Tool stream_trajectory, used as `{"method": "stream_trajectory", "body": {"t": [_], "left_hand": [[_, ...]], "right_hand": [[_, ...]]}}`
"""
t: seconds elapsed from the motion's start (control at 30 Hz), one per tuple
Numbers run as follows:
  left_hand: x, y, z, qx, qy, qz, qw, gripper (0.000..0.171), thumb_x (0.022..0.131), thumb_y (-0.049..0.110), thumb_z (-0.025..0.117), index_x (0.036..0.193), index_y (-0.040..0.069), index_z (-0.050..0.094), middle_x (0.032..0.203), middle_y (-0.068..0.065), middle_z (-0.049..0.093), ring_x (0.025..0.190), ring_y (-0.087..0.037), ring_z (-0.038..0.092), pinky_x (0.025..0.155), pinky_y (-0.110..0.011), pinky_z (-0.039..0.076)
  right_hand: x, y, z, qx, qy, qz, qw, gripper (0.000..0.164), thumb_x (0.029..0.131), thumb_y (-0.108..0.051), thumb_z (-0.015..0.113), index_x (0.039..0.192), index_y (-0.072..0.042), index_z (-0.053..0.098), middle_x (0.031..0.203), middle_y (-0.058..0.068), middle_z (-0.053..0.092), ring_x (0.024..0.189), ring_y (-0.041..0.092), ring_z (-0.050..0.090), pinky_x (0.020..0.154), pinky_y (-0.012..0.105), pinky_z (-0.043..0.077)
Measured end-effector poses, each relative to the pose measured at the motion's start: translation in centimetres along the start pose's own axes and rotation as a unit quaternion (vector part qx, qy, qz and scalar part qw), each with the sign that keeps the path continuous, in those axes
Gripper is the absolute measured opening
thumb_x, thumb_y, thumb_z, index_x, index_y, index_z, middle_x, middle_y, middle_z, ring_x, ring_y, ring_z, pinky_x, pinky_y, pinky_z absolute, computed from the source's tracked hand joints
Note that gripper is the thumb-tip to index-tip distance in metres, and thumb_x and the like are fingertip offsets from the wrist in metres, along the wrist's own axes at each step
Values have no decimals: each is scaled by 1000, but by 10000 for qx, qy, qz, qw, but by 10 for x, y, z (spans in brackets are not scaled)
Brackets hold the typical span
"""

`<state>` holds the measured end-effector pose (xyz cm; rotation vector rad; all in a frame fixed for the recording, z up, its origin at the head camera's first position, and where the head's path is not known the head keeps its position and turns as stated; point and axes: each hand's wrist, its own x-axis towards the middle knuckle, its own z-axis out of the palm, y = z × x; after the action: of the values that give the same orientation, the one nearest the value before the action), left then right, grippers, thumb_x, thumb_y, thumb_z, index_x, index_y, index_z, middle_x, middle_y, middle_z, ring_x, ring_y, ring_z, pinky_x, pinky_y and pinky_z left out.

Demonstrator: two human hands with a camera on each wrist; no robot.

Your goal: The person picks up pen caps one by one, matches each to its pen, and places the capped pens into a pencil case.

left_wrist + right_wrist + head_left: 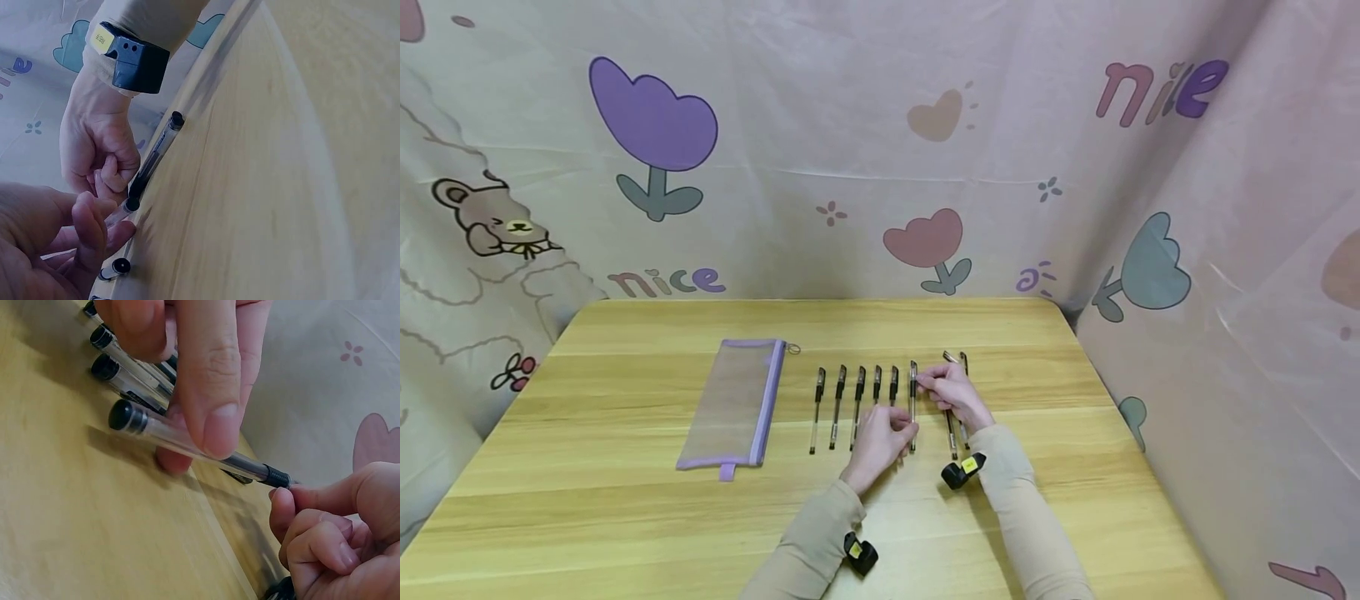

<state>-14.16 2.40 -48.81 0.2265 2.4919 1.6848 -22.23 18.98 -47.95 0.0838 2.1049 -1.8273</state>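
Note:
My left hand (880, 440) pinches the lower clear barrel of a black-capped gel pen (913, 408) between thumb and finger. At its capped upper end, my right hand (953, 392) pinches the same pen. The right wrist view shows this pen (167, 434) tilted, its black end plug a little above the tabletop. To its left lies a row of several like pens (837, 408), roughly parallel, caps toward the back; the left hand partly hides some. Two more pens (951, 437) lie under and beside the right hand, partly covered by it.
A mesh zip pouch (726, 404) with purple edging lies flat, left of the pens. The wooden table (625, 517) meets a printed curtain (820, 150) at the back and sides. Each wrist wears a black camera (962, 472).

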Motion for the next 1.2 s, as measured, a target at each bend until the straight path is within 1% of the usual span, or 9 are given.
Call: {"method": "stream_trajectory", "body": {"t": [0.17, 0.27, 0.4, 0.53, 0.83, 0.97, 1.07, 1.13, 1.2], "left_hand": [[0, -1, -1, 51, 21, 63, 10000, 18, 89, 3, 71, 104, -6, 73, 73, -12, 73, 45, -11, 58, 40, -23, 50], [0, -2, -1, 74, 52, 133, 9999, 16, 89, 3, 71, 101, -5, 74, 70, -11, 73, 44, -11, 57, 40, -24, 50], [1, -4, -1, 157, 146, 167, 9996, 14, 88, 4, 72, 98, -4, 75, 67, -9, 72, 42, -8, 55, 40, -23, 49], [0, -4, 0, 108, 159, 122, 9997, 11, 88, 4, 72, 95, -4, 75, 65, -9, 71, 42, -8, 56, 40, -24, 50], [0, -2, 1, 160, 182, 32, 9997, 14, 87, 4, 73, 98, -5, 75, 69, -10, 72, 43, -11, 59, 40, -26, 51], [0, -1, 1, 137, 166, 15, 9998, 15, 86, 2, 73, 98, -6, 74, 68, -10, 72, 42, -12, 60, 40, -25, 51], [-1, -2, 1, 88, 135, 26, 9999, 14, 87, 3, 73, 98, -6, 74, 65, -11, 71, 42, -11, 58, 39, -25, 51], [-1, -2, 1, 55, 125, 42, 9999, 15, 87, 3, 73, 99, -6, 74, 64, -10, 70, 41, -10, 57, 39, -25, 51], [-2, -3, 2, 2, 121, 38, 9999, 18, 87, 4, 73, 102, -7, 73, 66, -11, 70, 41, -9, 56, 39, -26, 52]], "right_hand": [[1, 1, 1, -265, 56, 74, 9996, 23, 101, -5, 55, 109, 13, 65, 69, -2, 63, 43, -1, 31, 40, 14, 25], [1, 0, 3, -534, 143, 173, 9983, 23, 101, -6, 56, 110, 12, 66, 71, 0, 63, 43, 0, 31, 40, 15, 26], [3, -1, 7, -818, 221, 256, 9961, 21, 100, -6, 56, 108, 9, 68, 72, 1, 63, 43, 1, 31, 40, 16, 26], [6, 0, 9, -1018, 297, 203, 9942, 20, 100, -4, 55, 107, 9, 68, 71, 2, 63, 43, 1, 31, 40, 17, 26], [9, -4, 15, -1307, 662, 245, 9889, 18, 98, -5, 58, 104, 6, 70, 66, 2, 63, 42, 4, 32, 40, 18, 26], [10, -5, 18, -1489, 915, 281, 9842, 16, 97, -7, 61, 101, 4, 72, 64, 2, 65, 41, 4, 34, 39, 18, 28], [9, -3, 16, -1479, 1130, 155, 9824, 15, 95, -4, 63, 100, 4, 74, 65, 3, 68, 41, 3, 37, 39, 18, 30], [6, -3, 13, -1392, 1261, -5, 9822, 15, 93, -3, 63, 100, 4, 74, 67, 5, 70, 43, 4, 41, 39, 17, 31], [2, -2, 7, -1259, 1329, -235, 9828, 18, 92, -3, 63, 104, 5, 73, 72, 9, 72, 46, 4, 43, 41, 17, 32]]}}
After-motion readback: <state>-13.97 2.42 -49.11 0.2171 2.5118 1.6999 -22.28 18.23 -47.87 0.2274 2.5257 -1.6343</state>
